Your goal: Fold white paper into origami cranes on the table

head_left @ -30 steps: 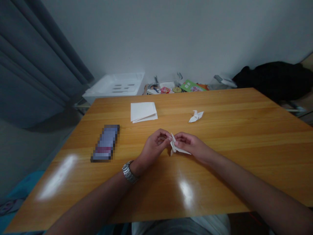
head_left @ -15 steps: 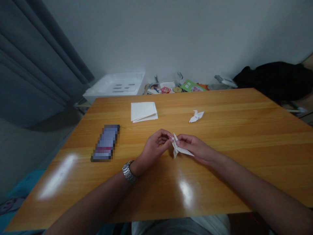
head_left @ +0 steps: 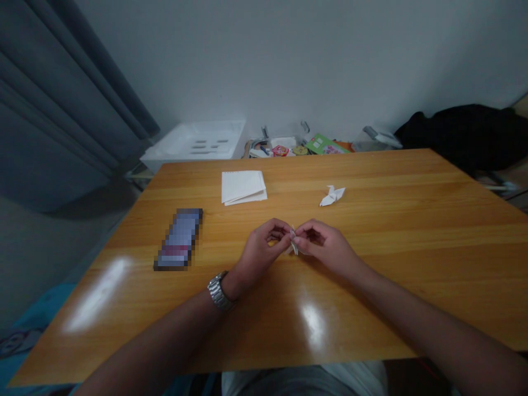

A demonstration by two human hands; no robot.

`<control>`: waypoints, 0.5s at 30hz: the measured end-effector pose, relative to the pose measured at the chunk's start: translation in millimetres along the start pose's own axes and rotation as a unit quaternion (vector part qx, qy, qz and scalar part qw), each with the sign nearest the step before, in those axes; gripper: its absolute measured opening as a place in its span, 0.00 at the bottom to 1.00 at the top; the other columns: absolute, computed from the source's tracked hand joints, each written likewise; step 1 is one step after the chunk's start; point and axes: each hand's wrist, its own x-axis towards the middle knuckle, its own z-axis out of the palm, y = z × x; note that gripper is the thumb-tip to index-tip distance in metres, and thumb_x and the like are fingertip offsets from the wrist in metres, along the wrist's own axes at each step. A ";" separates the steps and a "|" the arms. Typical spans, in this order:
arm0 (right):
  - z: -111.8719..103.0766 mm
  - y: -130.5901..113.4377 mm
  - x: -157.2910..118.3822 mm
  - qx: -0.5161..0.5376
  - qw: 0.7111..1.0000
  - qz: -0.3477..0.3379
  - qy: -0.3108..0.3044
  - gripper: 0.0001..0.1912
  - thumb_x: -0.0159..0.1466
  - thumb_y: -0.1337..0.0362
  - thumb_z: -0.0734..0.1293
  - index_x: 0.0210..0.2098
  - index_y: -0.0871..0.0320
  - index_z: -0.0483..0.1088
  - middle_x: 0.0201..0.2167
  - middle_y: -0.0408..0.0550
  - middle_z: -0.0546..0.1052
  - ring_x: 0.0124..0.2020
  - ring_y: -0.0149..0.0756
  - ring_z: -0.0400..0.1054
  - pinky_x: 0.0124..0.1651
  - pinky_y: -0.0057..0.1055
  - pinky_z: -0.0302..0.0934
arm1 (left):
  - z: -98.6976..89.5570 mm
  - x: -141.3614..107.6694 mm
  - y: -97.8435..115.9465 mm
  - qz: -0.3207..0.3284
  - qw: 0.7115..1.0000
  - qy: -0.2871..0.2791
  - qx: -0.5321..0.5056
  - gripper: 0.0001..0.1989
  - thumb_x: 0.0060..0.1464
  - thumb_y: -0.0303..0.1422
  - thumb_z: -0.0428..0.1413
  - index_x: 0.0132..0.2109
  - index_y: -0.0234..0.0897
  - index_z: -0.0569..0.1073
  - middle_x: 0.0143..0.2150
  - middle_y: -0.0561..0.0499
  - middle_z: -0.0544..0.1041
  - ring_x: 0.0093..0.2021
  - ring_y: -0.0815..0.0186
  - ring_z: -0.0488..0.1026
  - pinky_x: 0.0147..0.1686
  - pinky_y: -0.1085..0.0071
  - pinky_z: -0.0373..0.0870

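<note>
Folded white paper [head_left: 295, 248] (partly hidden), seemingly upright.

Phone [head_left: 180, 236]: parked on table [head_left: 412, 220], left
Sheets [head_left: 243, 186]: set behind it, kinda rightward
Paper bird [head_left: 332, 196]: placed right of those
Folded paper [head_left: 295, 248]: pinched between left hand [head_left: 265, 245] and right hand [head_left: 328, 243], before the bird

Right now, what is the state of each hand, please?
Left hand: closed, pinching the folded white paper.
Right hand: closed, also pinching it.
</note>
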 end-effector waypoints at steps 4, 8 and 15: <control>1.1 3.4 1.8 0.062 0.998 0.024 -0.012 0.12 0.62 0.55 0.72 0.39 0.57 0.73 0.36 0.47 0.78 0.37 0.35 0.72 0.42 0.34 0.66 | 0.6 0.1 -3.2 0.007 1.000 -0.008 -0.009 0.09 0.59 0.35 0.61 0.43 0.35 0.74 0.40 0.47 0.79 0.40 0.66 0.78 0.44 0.70 0.75; 1.5 5.9 2.7 0.082 0.996 0.034 -0.010 0.12 0.62 0.55 0.72 0.38 0.56 0.73 0.35 0.46 0.77 0.37 0.34 0.72 0.43 0.33 0.66 | 0.5 0.0 -0.3 -0.005 1.000 -0.013 -0.015 0.09 0.58 0.34 0.62 0.43 0.35 0.74 0.41 0.47 0.79 0.40 0.66 0.78 0.44 0.70 0.75; 0.9 7.6 2.9 0.105 0.993 0.045 -0.006 0.12 0.62 0.55 0.72 0.38 0.56 0.73 0.35 0.45 0.77 0.36 0.34 0.71 0.43 0.34 0.65 | -0.3 -0.1 1.8 -0.063 0.997 -0.025 -0.043 0.11 0.58 0.38 0.62 0.41 0.33 0.74 0.37 0.47 0.80 0.37 0.65 0.79 0.39 0.70 0.76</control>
